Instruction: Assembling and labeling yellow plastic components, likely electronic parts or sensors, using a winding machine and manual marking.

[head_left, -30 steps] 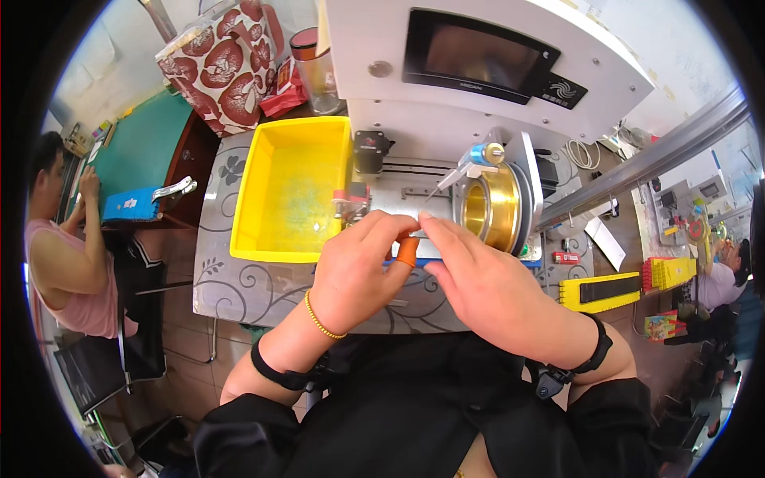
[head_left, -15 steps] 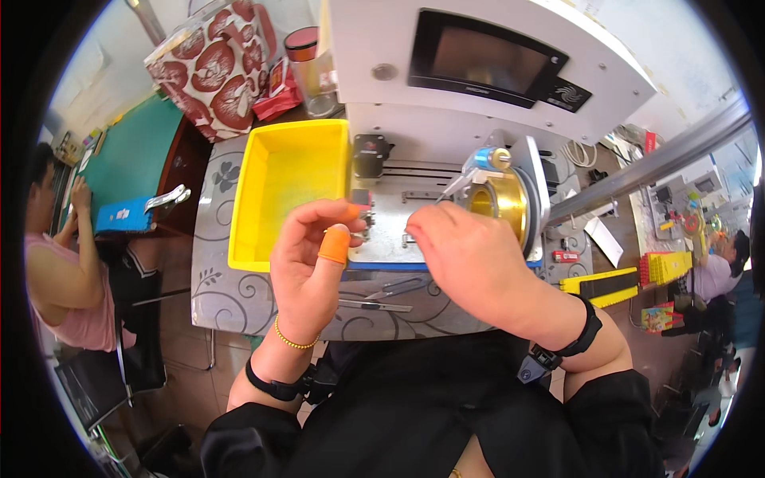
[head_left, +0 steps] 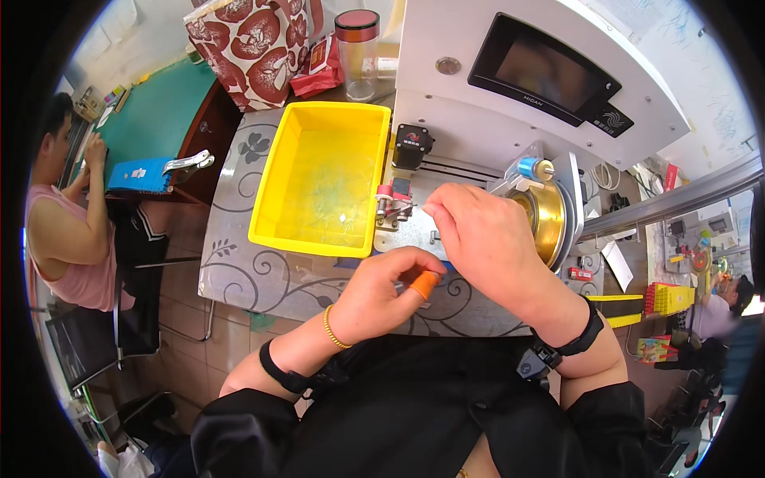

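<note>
Bin (head_left: pixel 276 177) — long axis front-to-back, far end rightward; left hand (head_left: pixel 378 293) apart from right hand (head_left: pixel 488 239), both curled near red fixture (head_left: pixel 393 202) — cannot tell grip.

White lettering (head_left: pixel 532 101) (small): screen panel (head_left: pixel 546 70), black plate (head_left: pixel 612 120).

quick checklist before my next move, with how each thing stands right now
1. Orange finger cover on the left thumb: ok, it is on.
2. Left hand apart from the gold drum: ok, a gap shows.
3. Right hand away from the white machine: not ok, it is over the metal plate.
4. Right hand's grip: cannot tell, its fingertips are hidden.
5. Yellow bin upright: ok, at the machine's left.
6. Screen ready: cannot tell, it looks dark.
</note>
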